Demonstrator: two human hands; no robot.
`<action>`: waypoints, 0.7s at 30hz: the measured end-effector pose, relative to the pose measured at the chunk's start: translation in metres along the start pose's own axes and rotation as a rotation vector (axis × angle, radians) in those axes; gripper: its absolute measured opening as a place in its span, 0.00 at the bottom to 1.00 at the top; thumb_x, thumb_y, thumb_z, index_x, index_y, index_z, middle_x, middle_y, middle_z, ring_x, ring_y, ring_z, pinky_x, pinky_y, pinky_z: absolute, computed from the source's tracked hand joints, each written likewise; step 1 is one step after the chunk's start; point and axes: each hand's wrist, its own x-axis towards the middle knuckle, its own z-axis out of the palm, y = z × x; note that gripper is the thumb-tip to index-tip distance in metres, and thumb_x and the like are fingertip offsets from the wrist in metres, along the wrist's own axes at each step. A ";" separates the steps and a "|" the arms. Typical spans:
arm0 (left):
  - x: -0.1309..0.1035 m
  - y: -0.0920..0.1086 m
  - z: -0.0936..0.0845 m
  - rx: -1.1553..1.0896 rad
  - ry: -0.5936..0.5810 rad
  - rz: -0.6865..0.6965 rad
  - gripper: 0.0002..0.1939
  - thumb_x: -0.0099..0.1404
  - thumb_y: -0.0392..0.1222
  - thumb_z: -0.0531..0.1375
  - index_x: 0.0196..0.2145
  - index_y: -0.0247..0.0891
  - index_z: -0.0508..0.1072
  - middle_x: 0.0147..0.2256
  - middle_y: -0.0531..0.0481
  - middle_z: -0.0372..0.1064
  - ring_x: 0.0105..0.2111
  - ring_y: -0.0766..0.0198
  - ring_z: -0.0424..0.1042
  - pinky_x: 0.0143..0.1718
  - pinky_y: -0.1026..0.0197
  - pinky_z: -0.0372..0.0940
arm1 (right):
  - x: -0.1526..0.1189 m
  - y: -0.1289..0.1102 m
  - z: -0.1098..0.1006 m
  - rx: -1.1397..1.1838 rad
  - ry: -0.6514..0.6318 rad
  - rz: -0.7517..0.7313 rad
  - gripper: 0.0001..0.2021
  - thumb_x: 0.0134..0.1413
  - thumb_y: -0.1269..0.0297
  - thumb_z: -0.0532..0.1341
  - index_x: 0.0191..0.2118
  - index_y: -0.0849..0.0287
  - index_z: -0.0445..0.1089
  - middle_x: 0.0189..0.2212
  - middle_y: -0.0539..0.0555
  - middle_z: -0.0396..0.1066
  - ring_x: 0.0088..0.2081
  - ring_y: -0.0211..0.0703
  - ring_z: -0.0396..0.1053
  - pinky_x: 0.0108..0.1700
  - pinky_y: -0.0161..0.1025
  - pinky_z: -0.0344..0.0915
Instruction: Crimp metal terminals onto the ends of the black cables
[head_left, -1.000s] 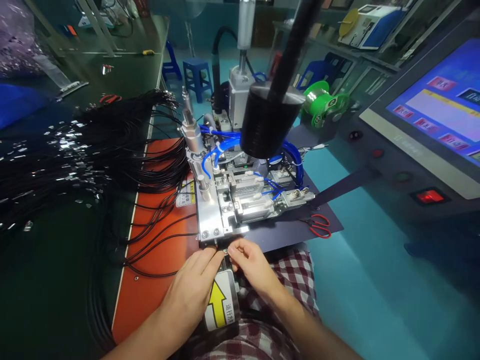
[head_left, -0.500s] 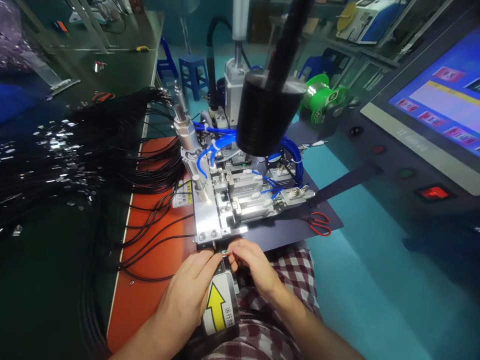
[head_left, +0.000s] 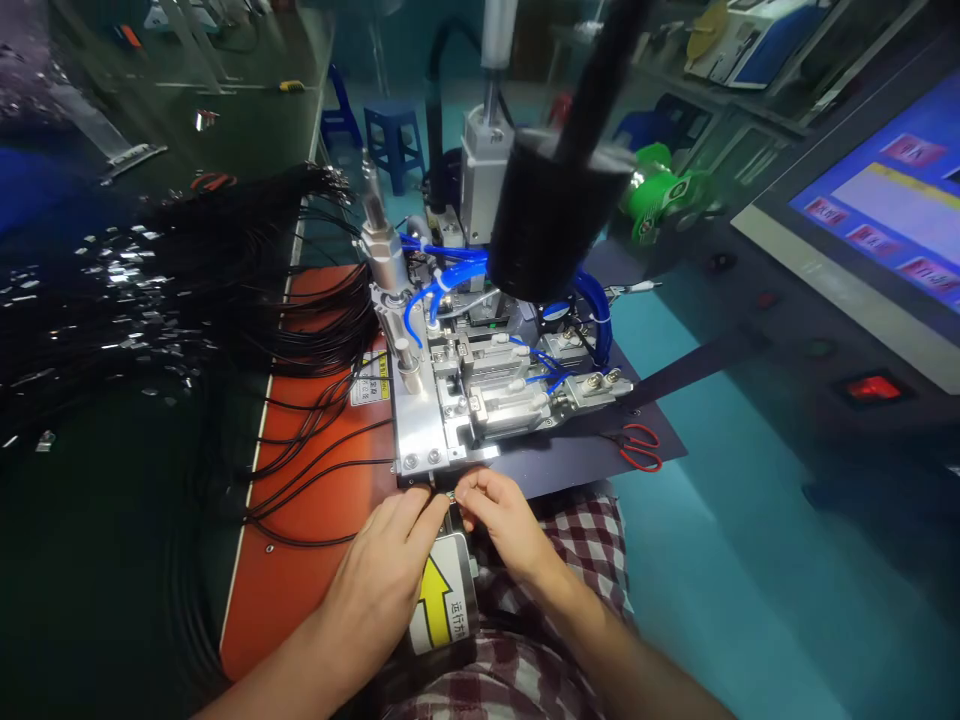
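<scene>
My left hand is closed at the front end of the metal machine. A black cable runs across the orange surface and disappears under this hand. Facing it, my right hand pinches with thumb and forefinger at the thin wires of the cable end. The fingertips of both hands almost meet there, and they hide most of the wires. Just below the hands is a plate with a yellow arrow.
Many black cables lie left on the orange surface. Red-handled scissors rest on the dark plate to the right. A black cylinder hangs over the machine. A control panel with a screen stands right, and a green spool behind.
The view has shifted slightly. Both hands stay at the machine's front end, with the fingertips a little closer together. The coloured wires between them show less than before.
</scene>
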 end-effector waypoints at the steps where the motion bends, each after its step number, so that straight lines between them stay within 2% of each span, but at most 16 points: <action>1: -0.001 -0.002 -0.001 -0.035 0.008 -0.010 0.19 0.63 0.28 0.47 0.49 0.34 0.67 0.41 0.42 0.67 0.39 0.58 0.66 0.39 0.55 0.68 | 0.000 0.001 0.000 0.016 -0.004 -0.003 0.09 0.46 0.60 0.61 0.24 0.59 0.64 0.17 0.45 0.60 0.20 0.36 0.57 0.26 0.35 0.54; 3: -0.010 -0.007 -0.003 -0.089 0.049 -0.042 0.19 0.63 0.29 0.46 0.50 0.36 0.66 0.43 0.42 0.66 0.42 0.59 0.67 0.42 0.58 0.68 | -0.001 0.003 0.000 0.051 -0.027 0.004 0.10 0.46 0.59 0.62 0.24 0.59 0.63 0.17 0.45 0.60 0.20 0.35 0.57 0.26 0.34 0.52; 6: -0.036 -0.014 -0.004 -0.066 0.177 -0.137 0.21 0.64 0.29 0.44 0.52 0.39 0.64 0.48 0.42 0.63 0.48 0.60 0.65 0.46 0.60 0.66 | -0.002 0.004 0.001 0.082 -0.046 -0.003 0.11 0.46 0.58 0.62 0.24 0.60 0.63 0.17 0.45 0.60 0.20 0.34 0.56 0.26 0.34 0.51; 9: -0.066 -0.016 -0.005 0.020 0.131 -0.242 0.24 0.65 0.32 0.45 0.58 0.44 0.58 0.53 0.44 0.60 0.52 0.59 0.63 0.49 0.58 0.64 | -0.004 0.003 0.002 0.065 -0.039 -0.020 0.11 0.47 0.58 0.62 0.24 0.59 0.63 0.17 0.44 0.60 0.20 0.35 0.56 0.27 0.34 0.52; 12: -0.083 -0.015 -0.007 0.208 0.084 -0.271 0.27 0.66 0.39 0.48 0.62 0.46 0.49 0.55 0.46 0.61 0.52 0.54 0.63 0.49 0.52 0.64 | -0.004 0.002 0.002 0.038 -0.040 -0.027 0.13 0.48 0.56 0.62 0.23 0.59 0.62 0.17 0.44 0.60 0.20 0.35 0.56 0.27 0.35 0.52; 16: -0.083 -0.018 -0.008 0.393 0.085 -0.245 0.31 0.65 0.45 0.50 0.64 0.44 0.44 0.57 0.46 0.60 0.53 0.51 0.63 0.46 0.51 0.66 | -0.004 0.003 0.002 0.029 -0.052 -0.034 0.14 0.48 0.55 0.62 0.24 0.59 0.62 0.18 0.44 0.60 0.20 0.35 0.57 0.27 0.35 0.52; 21: -0.075 -0.022 -0.011 0.408 0.071 -0.243 0.29 0.66 0.46 0.50 0.63 0.43 0.49 0.59 0.46 0.57 0.55 0.52 0.61 0.46 0.54 0.67 | -0.004 0.004 0.002 0.042 -0.051 -0.029 0.13 0.47 0.56 0.63 0.24 0.59 0.62 0.18 0.44 0.60 0.20 0.35 0.57 0.27 0.35 0.52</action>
